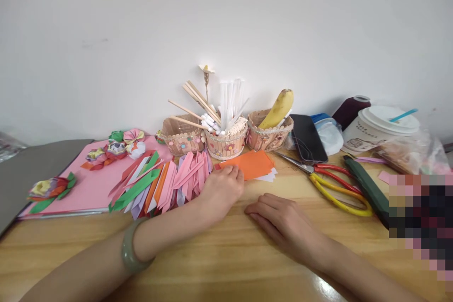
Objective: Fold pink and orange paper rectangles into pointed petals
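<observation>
My left hand point(223, 189) reaches to the near left edge of a small stack of orange paper point(256, 164). Its fingers are bent and closed on that edge; the fingertips are partly hidden. White sheets point(271, 176) stick out under the orange ones. My right hand point(278, 217) rests on the wooden table just to the right, palm down, fingers loosely stretched, with nothing visible in it. Left of my left hand lies a pile of folded paper strips point(159, 181) in pink, green, orange, purple and red.
Three decorated baskets point(226, 146) stand by the wall, with sticks, white tubes and a banana point(279, 107). To the right lie scissors point(339, 186), a phone point(307, 137), a dark green tool point(368, 191) and a lidded cup point(375, 130). Paper flowers point(116, 148) sit on pink paper point(95, 188).
</observation>
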`<state>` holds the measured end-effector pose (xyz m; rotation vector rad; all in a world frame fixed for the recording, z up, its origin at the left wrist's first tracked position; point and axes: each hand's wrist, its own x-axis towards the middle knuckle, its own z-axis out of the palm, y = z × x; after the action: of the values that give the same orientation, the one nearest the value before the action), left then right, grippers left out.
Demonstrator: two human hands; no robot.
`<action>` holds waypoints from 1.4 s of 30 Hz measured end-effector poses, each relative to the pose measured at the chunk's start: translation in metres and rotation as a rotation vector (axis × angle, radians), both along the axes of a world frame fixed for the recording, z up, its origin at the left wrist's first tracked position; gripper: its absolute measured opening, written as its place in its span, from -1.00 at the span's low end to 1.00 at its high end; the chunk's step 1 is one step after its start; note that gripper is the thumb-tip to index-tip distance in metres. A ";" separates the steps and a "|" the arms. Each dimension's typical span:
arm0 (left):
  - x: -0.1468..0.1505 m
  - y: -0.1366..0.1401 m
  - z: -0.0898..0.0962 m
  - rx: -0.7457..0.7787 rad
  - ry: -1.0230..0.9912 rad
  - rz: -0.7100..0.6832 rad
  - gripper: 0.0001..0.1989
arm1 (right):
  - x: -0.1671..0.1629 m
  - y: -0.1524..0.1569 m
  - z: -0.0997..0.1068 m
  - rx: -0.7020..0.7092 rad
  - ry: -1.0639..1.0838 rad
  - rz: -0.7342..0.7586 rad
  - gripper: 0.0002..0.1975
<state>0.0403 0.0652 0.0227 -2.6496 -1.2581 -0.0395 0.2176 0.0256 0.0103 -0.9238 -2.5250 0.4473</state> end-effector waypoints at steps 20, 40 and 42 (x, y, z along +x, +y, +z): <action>-0.023 -0.018 0.014 0.114 -0.292 -0.135 -0.75 | 0.014 -0.006 -0.002 0.292 0.191 -0.091 -0.76; -0.034 -0.084 -0.007 -0.393 -0.729 -0.046 -0.78 | 0.021 -0.003 0.014 -0.161 -0.106 0.023 -0.79; -0.034 -0.083 -0.006 -0.422 -0.744 0.000 -0.78 | 0.022 -0.003 0.012 -0.197 -0.120 -0.013 -0.79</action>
<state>0.0061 -0.0174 0.0167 -3.1234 -1.6043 -0.9329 0.2400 0.0225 0.0222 -1.0677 -2.6158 0.6645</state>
